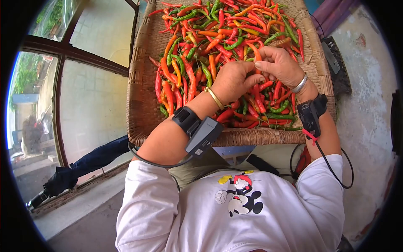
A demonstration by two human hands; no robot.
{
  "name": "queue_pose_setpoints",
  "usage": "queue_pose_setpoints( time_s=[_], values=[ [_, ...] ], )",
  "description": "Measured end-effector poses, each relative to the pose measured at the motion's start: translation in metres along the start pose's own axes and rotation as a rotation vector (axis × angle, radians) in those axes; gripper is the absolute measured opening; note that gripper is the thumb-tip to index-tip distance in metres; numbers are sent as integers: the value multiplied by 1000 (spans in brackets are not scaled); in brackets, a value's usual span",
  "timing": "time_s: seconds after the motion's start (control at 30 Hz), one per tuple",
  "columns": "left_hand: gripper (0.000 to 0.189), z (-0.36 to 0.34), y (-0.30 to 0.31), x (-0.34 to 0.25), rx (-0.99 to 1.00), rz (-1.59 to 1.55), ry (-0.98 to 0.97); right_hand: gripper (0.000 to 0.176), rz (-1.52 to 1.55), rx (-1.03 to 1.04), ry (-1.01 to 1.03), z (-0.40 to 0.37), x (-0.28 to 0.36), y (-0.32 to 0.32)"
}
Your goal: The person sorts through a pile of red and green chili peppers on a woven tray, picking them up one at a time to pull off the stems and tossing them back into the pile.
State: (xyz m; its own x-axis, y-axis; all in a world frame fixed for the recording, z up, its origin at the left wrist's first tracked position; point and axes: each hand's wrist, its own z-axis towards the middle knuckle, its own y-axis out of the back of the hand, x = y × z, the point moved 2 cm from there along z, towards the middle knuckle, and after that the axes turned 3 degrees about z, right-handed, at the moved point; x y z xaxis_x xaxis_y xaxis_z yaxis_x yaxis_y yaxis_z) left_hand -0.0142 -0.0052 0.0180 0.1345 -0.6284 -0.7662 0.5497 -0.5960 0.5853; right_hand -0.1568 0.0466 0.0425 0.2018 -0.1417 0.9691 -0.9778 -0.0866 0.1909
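An orange-red chili pepper [254, 50] is held between the thumb and fingers of my right hand [282, 66], above the middle of the heap. My left hand [235, 82] comes in from the left, its fingertips pinched together close against the pepper's lower end. What those fingertips grip is too small and partly covered to make out. Beneath both hands a heap of red, orange and green chili peppers [191, 77] fills a woven basket tray [228, 137]. My wrists and fingers hide part of the heap.
A framed window [63, 52] stands along the left, with a folded dark umbrella [90, 161] leaning at its sill. On the right are a worn wall or floor surface [365, 84] and a black object [338, 63] beside the tray. Cabled devices [203, 135] are strapped to both my forearms.
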Motion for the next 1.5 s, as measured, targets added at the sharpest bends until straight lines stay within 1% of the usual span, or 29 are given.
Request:
queue_pose_setpoints(
  time_s=[0.03, 0.07, 0.1, 0.13, 0.2, 0.27, 0.3, 0.37, 0.4, 0.47, 0.6, 0.67, 0.7, 0.77, 0.8, 0.87, 0.9, 0.93, 0.97, 1.0, 1.07, 1.1, 1.13, 1.2, 1.33, 1.4, 1.43, 1.47, 1.5],
  values=[
    [20, 1, 3, -3, 22, -44, 69, 18, -1, 0, -1, 0, -1, 0],
    [20, 1, 4, -4, 46, -86, 140, 18, 59, -56, 16, 0, -3, 2],
    [20, 1, 3, -3, 46, -87, 141, 17, 118, -112, 32, 1, -4, 3],
    [21, 1, 2, -1, 83, -76, 153, 17, 118, -111, 31, 0, -4, 5],
    [22, 0, -2, 2, 117, -66, 168, 16, 442, -182, 55, 0, -2, 12],
    [23, 0, -4, 3, 52, -47, 61, 15, 508, -197, 43, 1, -11, 21],
    [23, 1, -6, 6, 48, -48, 60, 14, 612, -208, 55, 2, -13, 23],
    [21, 2, -7, 10, -148, -161, -22, 14, 810, -260, 40, 3, -17, 24],
    [21, 2, -5, 5, -153, -163, -22, 14, 805, -258, 39, 4, -19, 25],
    [16, 0, -2, 5, -123, -387, 352, 15, 909, -314, 19, 6, -25, 33],
    [16, -1, -5, 20, -155, -243, 305, 16, 789, -368, -53, 4, -26, 52],
    [15, -1, -6, 20, -109, -159, 297, 19, 546, -180, -95, 5, -30, 66],
    [15, -1, -6, 20, -111, -161, 296, 19, 543, -181, -95, 5, -23, 59],
    [14, -1, -6, 20, -119, -178, 315, 30, 831, -386, 179, 5, 0, 43],
    [14, -1, -5, 20, -119, -179, 314, 30, 829, -386, 179, 5, -4, 49],
    [15, 0, -4, 23, -139, -322, 374, 51, 690, -132, 134, 7, -17, 62],
    [15, 2, -2, 22, -139, -322, 372, 43, 503, -117, 87, 5, -16, 56],
    [14, 3, 1, 22, -189, -460, 400, 43, 502, -119, 90, 5, -16, 49],
    [13, 5, 3, 22, -237, -601, 428, 38, 205, -80, 2, 7, -17, 38],
    [13, 6, 6, 20, -234, -602, 429, 33, -91, -40, -87, 9, -18, 25],
    [12, 6, 10, 19, -254, -758, 495, 30, -121, 23, 94, 9, -24, 4],
    [11, 6, 10, 20, -286, -743, 493, 22, -127, 36, 53, 9, -21, -1],
    [11, 6, 9, 21, -286, -743, 494, 22, -126, 37, 53, 9, -17, -3],
    [11, 6, 10, 22, -300, -723, 481, 20, 2, 90, -115, 9, -16, -6],
    [14, 6, 5, 22, -274, -711, 492, 26, -61, 104, -149, 6, -16, -12],
    [20, 5, 4, 22, -369, -460, 380, 25, -131, 59, -106, 9, -21, -5],
    [20, 4, 5, 20, -370, -460, 382, 24, -85, 1, -108, 10, -19, 1],
    [21, 4, 3, 18, -276, -501, 387, 24, -85, 1, -109, 9, -17, 3],
    [23, 3, 2, 15, -181, -540, 391, 23, 2, -90, -106, 7, -13, 7]
  ],
)
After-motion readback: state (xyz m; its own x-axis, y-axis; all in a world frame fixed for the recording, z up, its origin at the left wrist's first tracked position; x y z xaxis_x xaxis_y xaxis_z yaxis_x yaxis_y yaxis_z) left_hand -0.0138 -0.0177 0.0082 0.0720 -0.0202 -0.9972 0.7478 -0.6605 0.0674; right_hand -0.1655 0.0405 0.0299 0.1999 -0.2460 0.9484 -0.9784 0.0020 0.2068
